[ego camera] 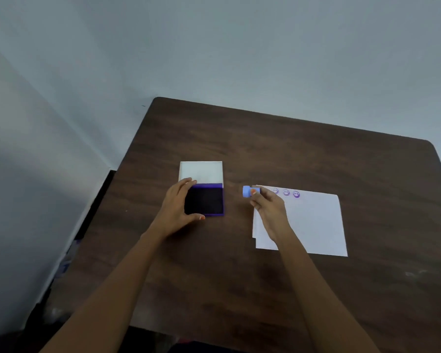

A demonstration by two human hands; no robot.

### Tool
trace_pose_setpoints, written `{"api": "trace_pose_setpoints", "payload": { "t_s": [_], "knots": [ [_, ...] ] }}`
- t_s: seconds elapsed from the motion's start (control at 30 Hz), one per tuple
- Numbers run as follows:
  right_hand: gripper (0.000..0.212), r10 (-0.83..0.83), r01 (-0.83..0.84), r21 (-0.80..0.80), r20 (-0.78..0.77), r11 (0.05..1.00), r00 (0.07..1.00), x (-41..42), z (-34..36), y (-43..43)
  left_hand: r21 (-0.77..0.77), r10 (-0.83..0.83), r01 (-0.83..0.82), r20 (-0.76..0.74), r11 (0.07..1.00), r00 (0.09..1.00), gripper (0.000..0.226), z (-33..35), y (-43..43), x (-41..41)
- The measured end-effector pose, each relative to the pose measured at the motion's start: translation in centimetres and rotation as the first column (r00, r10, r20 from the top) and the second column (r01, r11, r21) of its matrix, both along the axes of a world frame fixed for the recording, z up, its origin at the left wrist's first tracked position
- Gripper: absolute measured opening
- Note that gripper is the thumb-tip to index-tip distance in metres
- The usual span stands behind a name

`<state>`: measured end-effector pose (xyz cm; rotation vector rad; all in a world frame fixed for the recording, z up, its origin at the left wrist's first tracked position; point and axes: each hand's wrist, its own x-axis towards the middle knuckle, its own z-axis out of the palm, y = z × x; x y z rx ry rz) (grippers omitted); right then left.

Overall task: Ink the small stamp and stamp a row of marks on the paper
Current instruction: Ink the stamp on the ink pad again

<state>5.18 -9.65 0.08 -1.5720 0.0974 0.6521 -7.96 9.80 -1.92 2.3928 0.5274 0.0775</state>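
A small blue stamp (248, 191) is pinched in the fingertips of my right hand (266, 207), held just above the table between the ink pad and the paper. The open ink pad (206, 201) has a dark purple pad and a white lid folded back behind it. My left hand (178, 206) grips the pad's left edge, thumb at the front and fingers at the back. White paper (313, 222) lies to the right, with three purple smiley marks (286, 193) in a row along its top edge; my right hand partly covers the leftmost one.
Everything sits on a dark brown wooden table (265, 138) pushed close to a pale wall (214, 47). A second sheet peeks out under the paper's left side. The table's left edge runs diagonally beside a dark gap along the wall.
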Motion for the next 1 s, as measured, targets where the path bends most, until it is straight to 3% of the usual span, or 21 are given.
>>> {"api": "trace_pose_setpoints", "payload": {
  "t_s": [0.1,0.23,0.43,0.77,1.0],
  "knots": [
    [0.024,0.097,-0.081,-0.105,0.161,0.991,0.982,-1.3,0.0,2.4,-0.039,0.039,-0.040,-0.011,0.998,0.999,0.100,-0.5,1.3,-1.3],
    [0.030,0.235,-0.173,-0.239,0.261,0.955,0.936,-3.3,0.0,5.6,-0.078,0.045,-0.048,-0.031,0.996,0.999,0.105,-1.3,2.5,-2.4],
    [0.030,0.454,-0.275,-0.420,0.423,0.865,0.784,-6.3,-0.3,9.7,-0.075,0.076,-0.076,-0.009,0.994,0.997,0.101,-2.7,2.9,-3.2],
    [0.029,0.714,-0.334,-0.666,0.443,0.667,0.543,-7.8,-0.8,11.5,-0.028,-0.025,0.027,0.038,0.999,0.999,0.087,-3.3,3.3,-2.7],
    [0.041,0.865,-0.314,-0.832,0.334,0.457,0.375,-7.9,0.1,12.4,-0.006,-0.025,0.026,0.054,1.000,0.998,0.084,-3.4,3.4,-2.7]
  ]
}}
